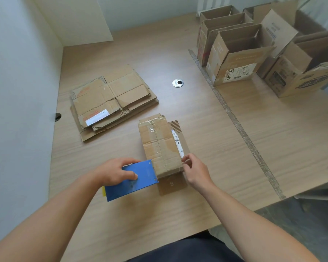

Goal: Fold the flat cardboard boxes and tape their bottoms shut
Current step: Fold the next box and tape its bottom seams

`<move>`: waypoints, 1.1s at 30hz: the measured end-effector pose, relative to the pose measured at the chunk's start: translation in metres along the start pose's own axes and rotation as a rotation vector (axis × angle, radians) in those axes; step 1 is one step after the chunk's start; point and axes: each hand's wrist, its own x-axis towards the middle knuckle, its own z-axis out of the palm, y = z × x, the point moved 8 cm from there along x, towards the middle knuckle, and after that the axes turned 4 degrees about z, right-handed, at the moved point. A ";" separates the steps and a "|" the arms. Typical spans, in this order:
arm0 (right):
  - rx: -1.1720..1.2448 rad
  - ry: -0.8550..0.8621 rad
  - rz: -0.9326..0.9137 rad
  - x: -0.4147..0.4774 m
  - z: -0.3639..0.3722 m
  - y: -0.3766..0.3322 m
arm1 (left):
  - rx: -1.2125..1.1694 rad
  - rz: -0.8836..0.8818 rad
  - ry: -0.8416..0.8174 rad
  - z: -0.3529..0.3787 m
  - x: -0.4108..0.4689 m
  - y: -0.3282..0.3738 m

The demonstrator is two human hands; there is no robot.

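In the middle of the frame a small box [159, 146] lies bottom-up on the tabletop [178, 214], its two bottom flaps closed. A strip of clear tape [153, 127] runs along the seam from the far end towards the person. The left hand [116, 172] grips a blue tape dispenser [133, 184], whose front edge touches the near end of the box, at lower centre. The right hand [195, 171] is curled at the box's near right corner, with thumb and forefinger pinching there. Whether they hold the cardboard edge or the tape's end is too fine to tell.

The step in hand looks like finishing and cutting this strip. To do it well, the tape should run over the near edge and a little way down the end wall before it is cut, so the seam cannot spring open. The right hand would best brace the box firmly so it does not slide towards the person when the dispenser pulls. A short downward tilt of the dispenser against its blade should cut cleanly. After that, a flat palm rubbed along the seam would press out the slack that shows as glare near the far end.

A stack of flat boxes [110, 103] waits at the upper left, and several assembled boxes [235, 52] stand open at the upper right, so the job seems partly done.
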 end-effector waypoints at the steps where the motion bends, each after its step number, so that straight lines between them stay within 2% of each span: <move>1: 0.059 -0.015 0.003 -0.001 -0.003 0.001 | 0.007 -0.002 -0.004 0.000 0.000 0.000; 8: 0.343 -0.154 0.164 -0.006 -0.003 0.006 | 0.030 -0.001 -0.009 0.000 0.002 0.002; 15: 0.573 -0.157 0.336 -0.004 0.002 0.015 | 0.041 0.003 0.001 0.000 0.002 0.003; 22: 0.180 -0.154 0.115 0.000 0.004 0.011 | 0.047 -0.011 0.002 -0.001 0.001 -0.001; 26: -0.042 -0.057 0.062 -0.006 0.000 0.012 | 0.039 -0.011 -0.009 0.000 0.001 0.003; 28: -0.038 -0.083 0.062 -0.011 0.005 0.015 | 0.038 -0.010 -0.009 0.000 0.003 0.005; 33: 0.212 -0.161 0.150 -0.017 0.016 0.022 | 0.039 -0.016 -0.013 -0.001 0.000 0.004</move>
